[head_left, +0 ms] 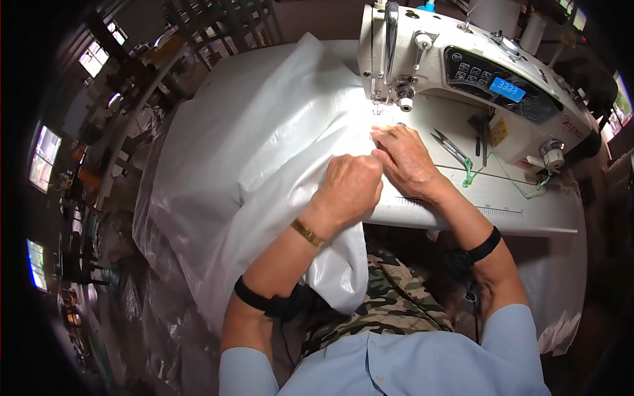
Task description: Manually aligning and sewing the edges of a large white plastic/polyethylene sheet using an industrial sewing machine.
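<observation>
A large sheet of shiny white fabric (264,132) covers the left of the table and hangs over its front edge onto my lap. My left hand (352,185) is closed in a fist on the fabric's right edge. Just beyond it, my right hand (406,158) pinches the same edge, its fingertips close to the needle area. The two hands touch or nearly touch. Above them stands a white sewing machine (422,59), its presser foot (380,111) brightly lit. Whether the fabric lies under the foot is lost in the glare.
Right of my right hand lie thread snips (451,146) with a green cord (469,173). A dark tool (484,135) rests by the machine's pillar. A ruler strip (498,212) runs along the table's front edge. Clear plastic sheeting (158,290) hangs at the left; a chair (224,26) stands behind.
</observation>
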A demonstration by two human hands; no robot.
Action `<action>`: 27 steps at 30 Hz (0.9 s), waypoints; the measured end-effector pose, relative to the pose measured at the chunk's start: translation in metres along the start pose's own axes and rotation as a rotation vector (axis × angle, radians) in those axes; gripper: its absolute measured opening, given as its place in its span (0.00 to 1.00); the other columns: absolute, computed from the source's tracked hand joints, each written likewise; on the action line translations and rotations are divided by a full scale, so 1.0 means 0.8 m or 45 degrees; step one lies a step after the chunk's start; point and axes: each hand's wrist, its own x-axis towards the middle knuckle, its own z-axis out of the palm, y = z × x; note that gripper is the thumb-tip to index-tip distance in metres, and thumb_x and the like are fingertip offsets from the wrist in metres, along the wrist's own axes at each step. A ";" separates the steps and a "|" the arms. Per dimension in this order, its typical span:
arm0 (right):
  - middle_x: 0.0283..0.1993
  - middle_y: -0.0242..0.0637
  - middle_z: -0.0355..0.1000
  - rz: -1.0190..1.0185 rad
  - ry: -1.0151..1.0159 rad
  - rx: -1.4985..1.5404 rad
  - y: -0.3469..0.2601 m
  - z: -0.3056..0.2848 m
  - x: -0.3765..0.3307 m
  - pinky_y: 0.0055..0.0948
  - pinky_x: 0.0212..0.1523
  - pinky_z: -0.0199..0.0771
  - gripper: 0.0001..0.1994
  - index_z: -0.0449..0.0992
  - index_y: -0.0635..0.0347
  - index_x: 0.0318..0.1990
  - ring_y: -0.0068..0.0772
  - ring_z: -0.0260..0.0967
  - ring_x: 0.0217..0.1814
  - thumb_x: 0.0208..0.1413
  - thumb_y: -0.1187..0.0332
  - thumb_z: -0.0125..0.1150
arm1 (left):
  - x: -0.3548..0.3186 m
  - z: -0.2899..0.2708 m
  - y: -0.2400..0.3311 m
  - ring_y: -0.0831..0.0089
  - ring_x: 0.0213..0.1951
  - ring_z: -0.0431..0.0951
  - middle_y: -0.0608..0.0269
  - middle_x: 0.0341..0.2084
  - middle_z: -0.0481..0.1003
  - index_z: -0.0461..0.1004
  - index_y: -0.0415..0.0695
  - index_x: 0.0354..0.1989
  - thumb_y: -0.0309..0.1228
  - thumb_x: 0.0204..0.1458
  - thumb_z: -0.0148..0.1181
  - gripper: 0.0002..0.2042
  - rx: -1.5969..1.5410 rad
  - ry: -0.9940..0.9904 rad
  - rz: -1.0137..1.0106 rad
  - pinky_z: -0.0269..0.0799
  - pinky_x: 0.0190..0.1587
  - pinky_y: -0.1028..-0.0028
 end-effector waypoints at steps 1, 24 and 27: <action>0.52 0.48 0.73 0.012 -0.030 0.011 0.002 0.000 0.000 0.43 0.62 0.59 0.15 0.74 0.67 0.51 0.48 0.65 0.58 0.61 0.67 0.54 | 0.008 0.003 -0.003 0.47 0.25 0.78 0.46 0.19 0.75 0.74 0.37 0.20 0.27 0.46 0.57 0.07 0.003 0.046 0.000 0.75 0.33 0.54; 0.45 0.49 0.72 0.175 -0.001 0.067 -0.015 -0.007 -0.012 0.42 0.58 0.64 0.17 0.72 0.65 0.54 0.48 0.68 0.52 0.60 0.67 0.54 | -0.152 -0.032 -0.112 0.51 0.57 0.73 0.46 0.54 0.75 0.71 0.37 0.58 0.29 0.62 0.53 0.17 -0.126 0.480 -0.221 0.64 0.63 0.61; 0.40 0.49 0.73 0.108 0.184 0.102 -0.049 -0.011 -0.039 0.42 0.49 0.70 0.15 0.74 0.65 0.51 0.49 0.70 0.44 0.60 0.68 0.56 | -0.134 -0.042 -0.166 0.52 0.55 0.75 0.48 0.51 0.77 0.75 0.38 0.55 0.29 0.62 0.53 0.15 -0.308 0.441 -0.155 0.68 0.60 0.64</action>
